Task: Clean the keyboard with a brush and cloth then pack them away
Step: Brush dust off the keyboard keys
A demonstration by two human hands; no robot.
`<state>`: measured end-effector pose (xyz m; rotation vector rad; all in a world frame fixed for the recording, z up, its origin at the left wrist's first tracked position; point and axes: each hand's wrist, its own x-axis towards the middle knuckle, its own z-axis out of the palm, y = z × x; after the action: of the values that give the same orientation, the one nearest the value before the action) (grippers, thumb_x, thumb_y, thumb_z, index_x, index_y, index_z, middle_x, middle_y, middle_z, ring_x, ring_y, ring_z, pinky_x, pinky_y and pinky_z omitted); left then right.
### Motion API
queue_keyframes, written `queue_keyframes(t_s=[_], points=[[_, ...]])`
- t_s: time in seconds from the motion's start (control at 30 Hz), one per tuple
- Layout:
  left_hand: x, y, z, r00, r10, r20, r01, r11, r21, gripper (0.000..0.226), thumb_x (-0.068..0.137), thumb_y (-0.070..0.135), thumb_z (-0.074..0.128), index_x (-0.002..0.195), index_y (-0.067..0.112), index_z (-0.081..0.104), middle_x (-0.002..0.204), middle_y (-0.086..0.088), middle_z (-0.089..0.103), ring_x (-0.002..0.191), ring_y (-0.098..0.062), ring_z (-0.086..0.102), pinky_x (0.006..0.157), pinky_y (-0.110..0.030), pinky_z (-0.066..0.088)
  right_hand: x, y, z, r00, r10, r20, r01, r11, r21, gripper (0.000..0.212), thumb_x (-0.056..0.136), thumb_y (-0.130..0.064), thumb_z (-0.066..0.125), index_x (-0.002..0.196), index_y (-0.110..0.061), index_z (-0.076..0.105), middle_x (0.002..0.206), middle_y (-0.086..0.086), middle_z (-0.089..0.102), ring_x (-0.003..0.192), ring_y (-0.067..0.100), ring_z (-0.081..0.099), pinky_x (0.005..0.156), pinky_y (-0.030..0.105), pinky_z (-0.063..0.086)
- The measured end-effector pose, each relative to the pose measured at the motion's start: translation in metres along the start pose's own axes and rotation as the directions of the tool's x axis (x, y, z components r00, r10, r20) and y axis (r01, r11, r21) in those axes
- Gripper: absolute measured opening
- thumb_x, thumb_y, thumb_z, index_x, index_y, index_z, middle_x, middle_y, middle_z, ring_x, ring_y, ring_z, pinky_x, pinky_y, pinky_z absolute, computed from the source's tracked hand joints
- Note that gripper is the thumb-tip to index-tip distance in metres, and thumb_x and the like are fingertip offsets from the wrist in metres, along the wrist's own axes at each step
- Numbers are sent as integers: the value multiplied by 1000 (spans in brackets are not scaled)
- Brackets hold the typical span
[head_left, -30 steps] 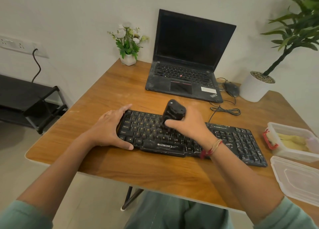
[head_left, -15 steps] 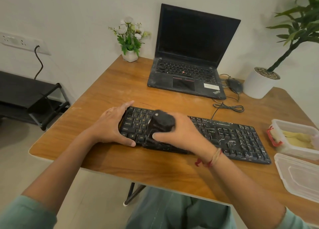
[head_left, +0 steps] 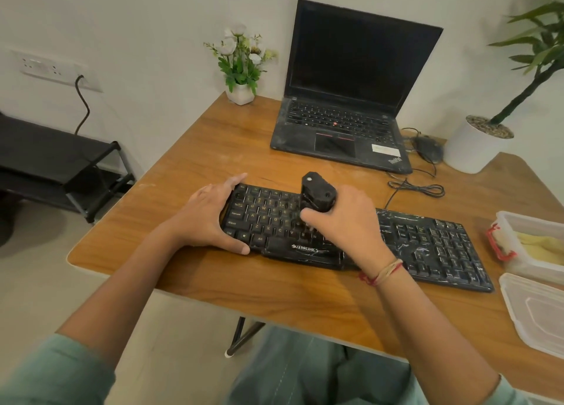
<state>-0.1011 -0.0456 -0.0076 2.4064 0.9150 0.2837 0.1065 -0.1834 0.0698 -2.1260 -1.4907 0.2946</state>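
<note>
A black dusty keyboard point(head_left: 427, 246) lies across the near part of the wooden desk point(head_left: 213, 148). My left hand point(head_left: 210, 218) clamps its left end, thumb on the front edge, fingers over the back. My right hand point(head_left: 345, 221) is wrapped around a chunky black brush point(head_left: 317, 195), held upright with its lower end down on the letter keys near the keyboard's middle; the bristles are mostly hidden by my fingers. At the right edge stands a clear plastic box point(head_left: 512, 230) holding a yellow cloth point(head_left: 540, 244).
An open black laptop point(head_left: 345, 123) stands behind the keyboard, with a mouse point(head_left: 428, 148) and coiled cable point(head_left: 415, 187) to its right. A small flower pot point(head_left: 241, 93) and a large white planter point(head_left: 470, 148) sit at the back. The box lid point(head_left: 537, 313) lies near right.
My right hand has carried the brush back to the right and away from me along the keys, after a stroke to the left. My left hand stays clamped on the keyboard's end.
</note>
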Motion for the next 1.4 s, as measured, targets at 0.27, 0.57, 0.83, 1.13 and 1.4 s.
queue_keyframes(t_s=[0.27, 0.57, 0.83, 1.13, 1.4], points=[[2, -3, 1, 1000, 19, -4, -19, 1000, 10, 136, 36, 92, 60, 149, 38, 6, 149, 7, 30, 134, -17, 29, 115, -42, 17, -20, -6, 7, 990, -126, -61, 123, 991, -56, 39, 71, -31, 69, 52, -24, 36, 47, -9, 42, 44, 5, 40, 43, 21, 29], [1, -2, 1, 1000, 4, -8, -4, 1000, 21, 139, 34, 94, 58, 150, 36, 7, 151, 7, 28, 135, -18, 28, 114, -40, 17, -28, 14, 8, 993, 116, 12, -115, 957, 265, 19, 71, -25, 75, 70, -12, 61, 62, -5, 60, 58, 9, 56, 47, 17, 42], [2, -4, 2, 1000, 15, -5, -15, 1000, 19, 138, 35, 92, 60, 150, 37, 7, 151, 6, 29, 135, -18, 29, 115, -42, 18, -39, 16, 9, 982, 160, 100, -189, 861, 472, 14, 70, -19, 77, 71, -14, 64, 64, -2, 66, 61, 12, 62, 54, 25, 52], [2, -5, 2, 1000, 26, -7, -26, 999, 20, 137, 35, 93, 59, 149, 39, 7, 151, 8, 27, 134, -15, 28, 113, -38, 18, -44, 7, 17, 970, 132, 204, -203, 903, 380, 17, 71, -23, 76, 76, -17, 61, 76, 1, 67, 74, 20, 66, 63, 31, 56], [2, -4, 2, 1000, 23, -2, -23, 999, 28, 135, 38, 88, 63, 149, 37, 7, 151, 8, 28, 136, -17, 28, 114, -40, 18, -44, 21, -14, 972, 171, -159, -171, 985, 17, 31, 70, -34, 71, 57, -19, 47, 52, -6, 51, 51, 9, 50, 44, 21, 33]])
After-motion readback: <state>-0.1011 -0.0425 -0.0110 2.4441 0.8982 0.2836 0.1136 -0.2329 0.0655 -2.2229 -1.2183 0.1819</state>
